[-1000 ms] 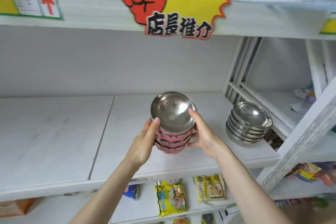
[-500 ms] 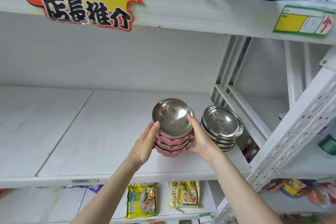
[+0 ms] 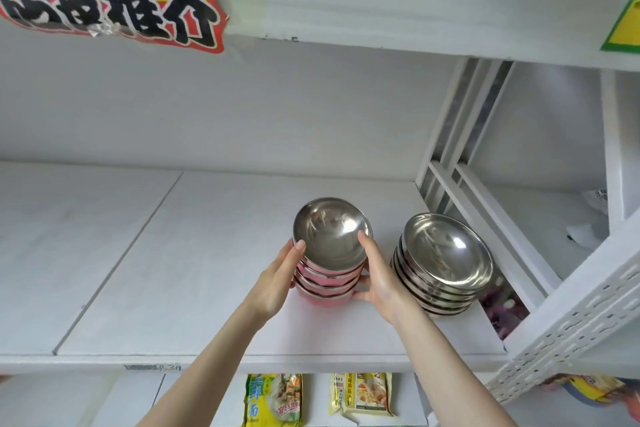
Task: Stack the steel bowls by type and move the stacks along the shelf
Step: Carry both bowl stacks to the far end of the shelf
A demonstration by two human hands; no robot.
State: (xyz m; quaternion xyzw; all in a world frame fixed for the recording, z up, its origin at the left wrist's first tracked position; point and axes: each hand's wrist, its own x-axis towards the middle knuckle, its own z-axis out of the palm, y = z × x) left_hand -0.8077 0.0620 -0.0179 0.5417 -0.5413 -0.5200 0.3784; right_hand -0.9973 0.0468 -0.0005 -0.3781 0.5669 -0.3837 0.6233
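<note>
Holding the pink bowls [image 3: 325,282] just beside the steel bowls [image 3: 446,260] | my left hand [image 3: 277,282] and right hand [image 3: 379,282] curl round their sides | I think light, hard, slippery: grip low, both sides

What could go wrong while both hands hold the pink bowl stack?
1. The left hand and right hand grip the pink stack only by its sides; lower bowls might slip out.
2. The right hand is close to the all-steel stack near the shelf end; a bump might knock it off.
</note>
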